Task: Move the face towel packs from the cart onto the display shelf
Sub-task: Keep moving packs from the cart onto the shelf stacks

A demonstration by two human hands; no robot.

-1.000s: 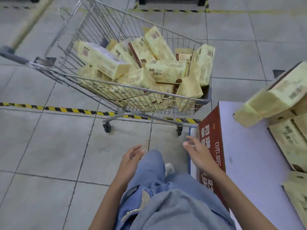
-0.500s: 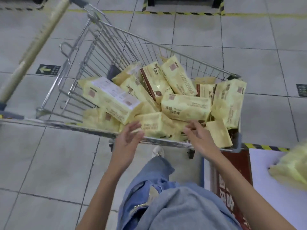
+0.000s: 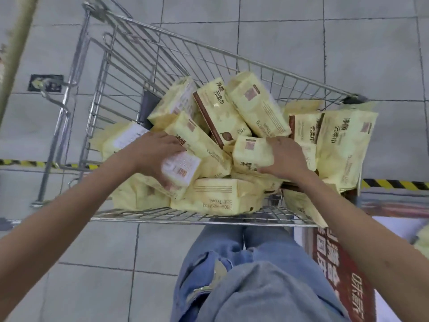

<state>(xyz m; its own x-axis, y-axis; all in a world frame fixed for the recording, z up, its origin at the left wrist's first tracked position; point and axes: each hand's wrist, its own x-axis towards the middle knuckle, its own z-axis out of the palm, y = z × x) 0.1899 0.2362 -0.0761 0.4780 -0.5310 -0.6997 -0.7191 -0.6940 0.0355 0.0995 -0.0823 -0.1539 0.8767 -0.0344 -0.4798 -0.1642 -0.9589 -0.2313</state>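
Gripping confirmed both sides. Found L hand [image 3: 153,156] curled over white-label pack [image 3: 182,169], fingers wrapped round its near end. Found R hand [image 3: 286,159] clamped on second pack [image 3: 250,153], fingers across the top, thumb at near side. Logged both packs as down in the heap inside wire cart [image 3: 162,216]; could not tell whether either was lifted clear. Recorded remaining face towel packs [image 3: 257,105] piled loose toward cart's right end, pale yellow w/ brown print, tilted at all angles.

Recorded floor [image 3: 278,43] as grey tile w/ darker grout lines. Noted yellow/black hazard tape [image 3: 394,184] across the tile, seen either side of cart. Spotted dark arrow sticker [image 3: 45,82] on floor, left of cart. Noted beige pole [image 3: 16,43] at far left edge, blurred. Observed red sign panel [image 3: 336,275] w/ white lettering at lower right, just beside jeans [image 3: 243,263]. Noted white display shelf [image 3: 394,231] top behind panel, blurred, w/ yellow pack corner [image 3: 423,242] at frame edge.
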